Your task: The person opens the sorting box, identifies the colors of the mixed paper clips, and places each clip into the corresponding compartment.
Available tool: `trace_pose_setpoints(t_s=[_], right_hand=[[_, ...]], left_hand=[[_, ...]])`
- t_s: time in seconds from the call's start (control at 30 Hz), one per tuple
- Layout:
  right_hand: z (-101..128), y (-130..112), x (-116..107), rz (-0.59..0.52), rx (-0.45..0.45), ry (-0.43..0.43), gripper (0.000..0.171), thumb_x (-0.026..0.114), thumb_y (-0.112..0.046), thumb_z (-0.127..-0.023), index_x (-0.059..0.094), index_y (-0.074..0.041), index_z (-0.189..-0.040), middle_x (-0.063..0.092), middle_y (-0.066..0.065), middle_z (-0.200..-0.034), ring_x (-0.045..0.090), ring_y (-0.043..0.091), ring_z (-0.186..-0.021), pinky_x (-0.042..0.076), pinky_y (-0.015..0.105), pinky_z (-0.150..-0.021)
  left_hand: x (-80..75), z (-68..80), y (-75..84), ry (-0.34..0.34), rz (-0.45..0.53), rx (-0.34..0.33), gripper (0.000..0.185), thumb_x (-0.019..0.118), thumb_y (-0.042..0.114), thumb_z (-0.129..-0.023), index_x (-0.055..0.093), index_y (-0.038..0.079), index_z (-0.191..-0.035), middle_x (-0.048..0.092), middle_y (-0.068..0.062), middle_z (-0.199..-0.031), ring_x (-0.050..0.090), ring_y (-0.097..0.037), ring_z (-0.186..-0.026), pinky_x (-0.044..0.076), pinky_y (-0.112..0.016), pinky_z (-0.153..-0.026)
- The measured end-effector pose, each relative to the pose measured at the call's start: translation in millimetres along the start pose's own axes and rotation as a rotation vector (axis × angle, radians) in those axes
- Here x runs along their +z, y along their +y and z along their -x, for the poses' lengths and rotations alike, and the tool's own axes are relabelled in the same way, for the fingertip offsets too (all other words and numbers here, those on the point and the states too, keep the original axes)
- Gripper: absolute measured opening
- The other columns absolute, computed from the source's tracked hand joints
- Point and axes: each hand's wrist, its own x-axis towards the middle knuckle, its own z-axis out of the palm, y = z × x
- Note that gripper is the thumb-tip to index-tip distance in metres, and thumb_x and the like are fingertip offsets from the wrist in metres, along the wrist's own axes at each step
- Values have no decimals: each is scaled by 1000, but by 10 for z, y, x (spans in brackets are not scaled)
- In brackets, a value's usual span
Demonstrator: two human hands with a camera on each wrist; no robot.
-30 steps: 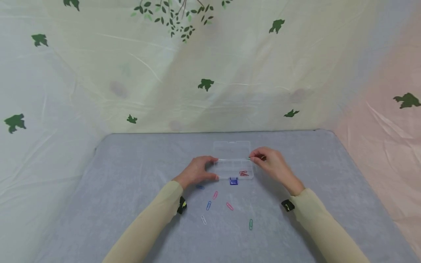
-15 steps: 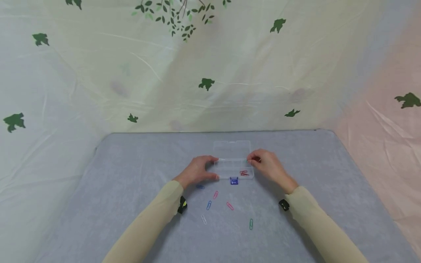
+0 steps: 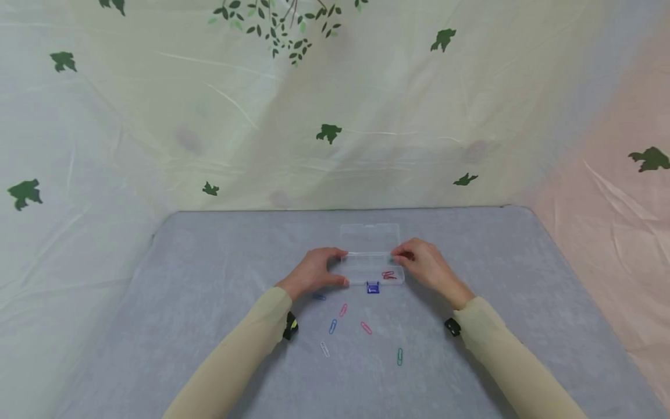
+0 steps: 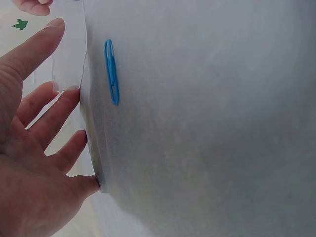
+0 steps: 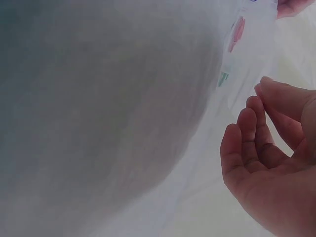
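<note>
A clear plastic box [image 3: 361, 277] with compartments lies on the grey table, its lid [image 3: 369, 235] laid back. My left hand [image 3: 312, 271] holds the box's left end, thumb at the front corner and fingers at the back. At the back right compartment my right hand [image 3: 428, 265] pinches a green paper clip [image 3: 391, 258], mostly hidden by the fingertips. In the right wrist view, green [image 5: 223, 79] shows through the box wall beside my right hand [image 5: 271, 143]. Red paper clips [image 3: 388, 275] lie in the front right compartment. A blue latch [image 3: 373, 287] sticks out at the front.
Loose paper clips lie in front of the box: blue ones [image 3: 332, 326], pink ones [image 3: 366, 328], a white one [image 3: 324, 349] and a green one [image 3: 400, 357]. A patterned cloth [image 3: 262, 145] hangs behind the table [image 3: 235, 244].
My right hand has moved slightly left and down, bringing the green paper clip from the box's right edge into the back right compartment. My left hand has stayed on the box.
</note>
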Motion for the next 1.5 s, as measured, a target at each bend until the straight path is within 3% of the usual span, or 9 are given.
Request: trace_pose_setpoints(t_s=[0.3,0.6,0.83,1.1,1.5], right_hand=[[225,53,-148,-32,20,24,30,72,-11,-97,70,2,-124,68,18,-120,66,34,-107,58,50,-88],[312,113,-176,-35,18,-107,60,80,-25,-93,58,-1,-143,58,19,-142,57,38,-126,52,57,-100],[259,168,-129,-59,23,-178,76,83,-31,-89,50,-1,-151,57,22,-145,54,38,-132,43,58,-110],[222,147,-126,-60,42,-201,78,83,-30,-90,48,0,-152,56,22,-146,53,39,-134,41,59,-112],[587,-85,-203,23,-54,-98,64,85,-25,-88,59,-2,-142,60,18,-141,55,39,-132,45,59,-108]], left_hand=[[-16,24,1,12,-2,1,69,87,27,-85,59,10,-145,57,-11,-149,47,-31,-143,34,-46,-121],[-11,33,2,12,10,0,69,88,26,-85,59,10,-145,57,-11,-148,47,-31,-142,34,-46,-121],[6,27,3,10,10,-2,69,88,26,-85,59,10,-145,57,-11,-148,48,-31,-142,34,-45,-121],[5,23,19,4,5,-16,70,87,27,-85,58,11,-146,55,-11,-150,45,-31,-144,33,-45,-122],[5,13,13,7,3,-6,70,87,28,-86,57,11,-147,55,-11,-151,45,-31,-144,32,-47,-122]])
